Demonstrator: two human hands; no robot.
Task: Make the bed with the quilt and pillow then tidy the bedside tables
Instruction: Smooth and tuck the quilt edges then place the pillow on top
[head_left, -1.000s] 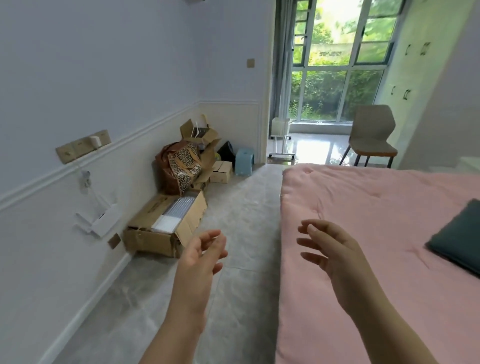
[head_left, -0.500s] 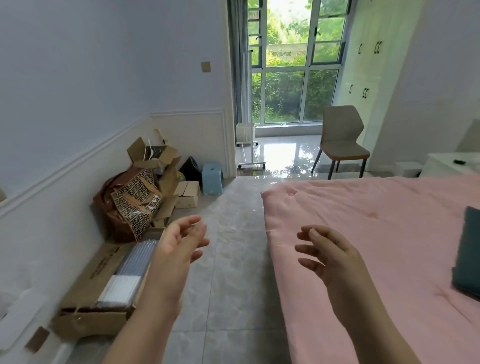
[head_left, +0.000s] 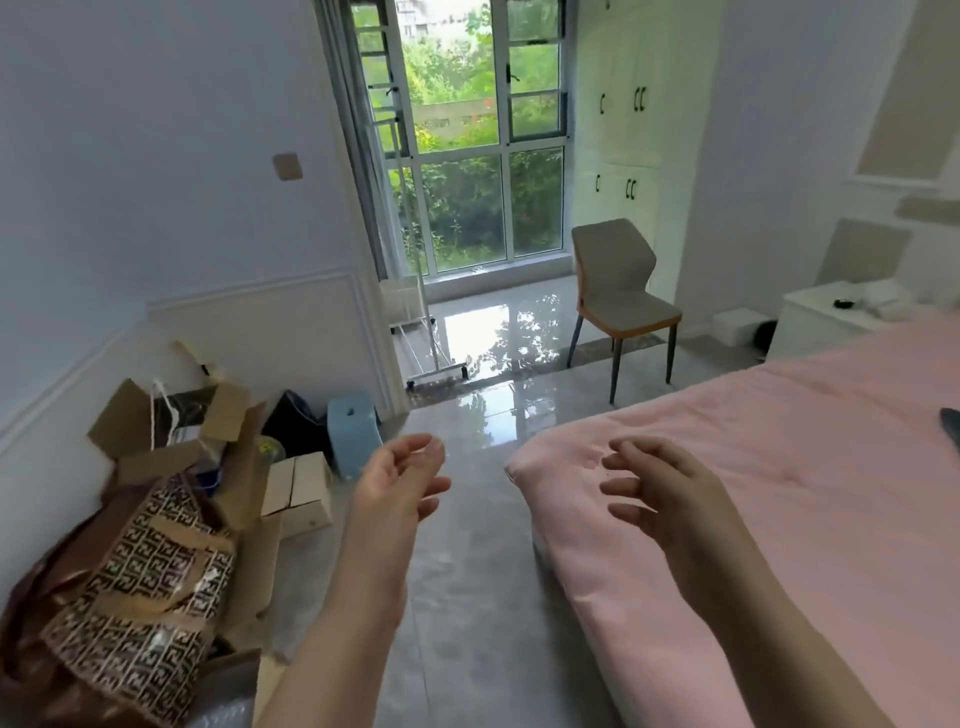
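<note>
Plainly soft and light, the pink quilt (head_left: 779, 493) lies spread over the bed at right, best pinched at its near-left corner, while left hand (head_left: 400, 488) and right hand (head_left: 670, 504) hover loose, empty.

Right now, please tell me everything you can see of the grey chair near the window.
The chair has a grey padded seat and an angular grey back, with an orange-brown edge along the shell. Four thin dark legs, slightly splayed, stand on the glossy floor. It is upright and unoccupied, with nothing lying on it. It stands before the white cupboard, right of the window, beyond the corner of the pink bed, and apart from it.
</note>
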